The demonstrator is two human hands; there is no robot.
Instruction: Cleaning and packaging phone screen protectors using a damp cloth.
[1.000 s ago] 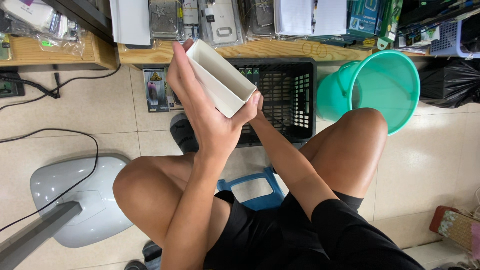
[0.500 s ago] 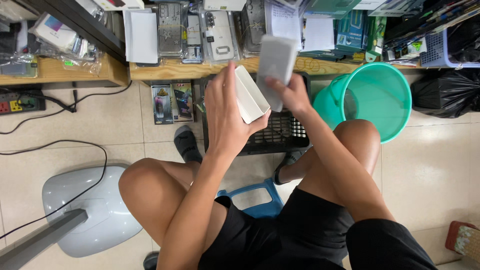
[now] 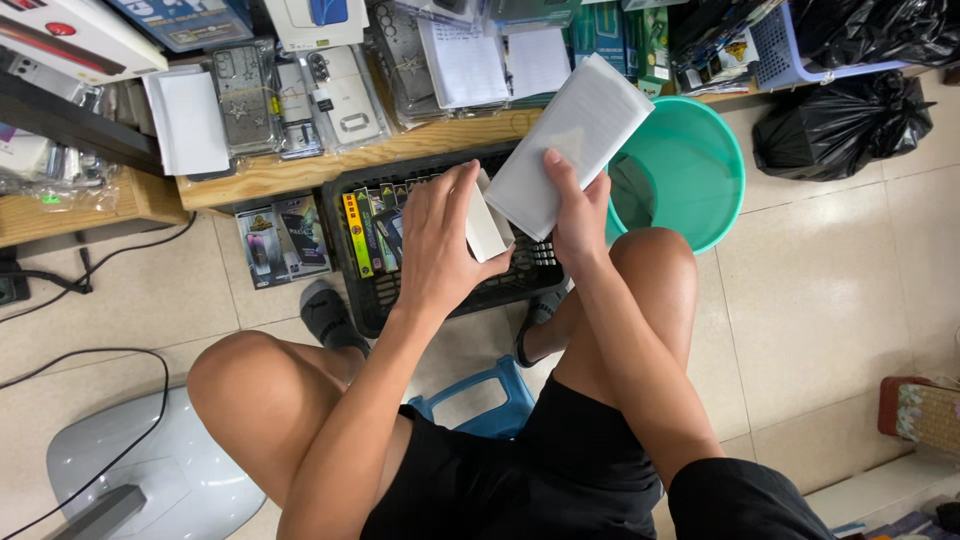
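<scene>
head view, single frame.

item 1: left hand (image 3: 440,240), back toward the camera, fingers curled and pressed around a small white box tray (image 3: 487,225); only the tray's narrow end shows past the fingers. it sits above the black crate (image 3: 345,215).

item 2: right hand (image 3: 578,210), thumb laid on top and fingers wrapped beneath a long flat white box lid (image 3: 565,145), held tilted, its far end over the rim of the teal bucket (image 3: 720,150). the lid's near corner lies just beside the tray; whether the two touch cannot be told.

item 3: black crate, plastic, latticed walls, on the tiled floor (image 3: 820,290) between the person's feet and the wooden shelf (image 3: 290,170). holds a row of slim coloured packages (image 3: 370,235) standing on edge.

item 4: teal bucket, round, on the floor just right of the crate, beside the right knee (image 3: 655,260).

item 5: wooden shelf, low, along the top of the frame, carrying clear phone cases (image 3: 240,95), white paper sheets and packaged goods.

item 6: black bags (image 3: 850,125), filled, on the floor right of the bucket.

item 7: blue stool (image 3: 480,400), under the seated person, partly hidden by the legs.

item 8: grey fan base (image 3: 130,470), lower left, with a black cable (image 3: 110,355) running across the tiles.
</scene>
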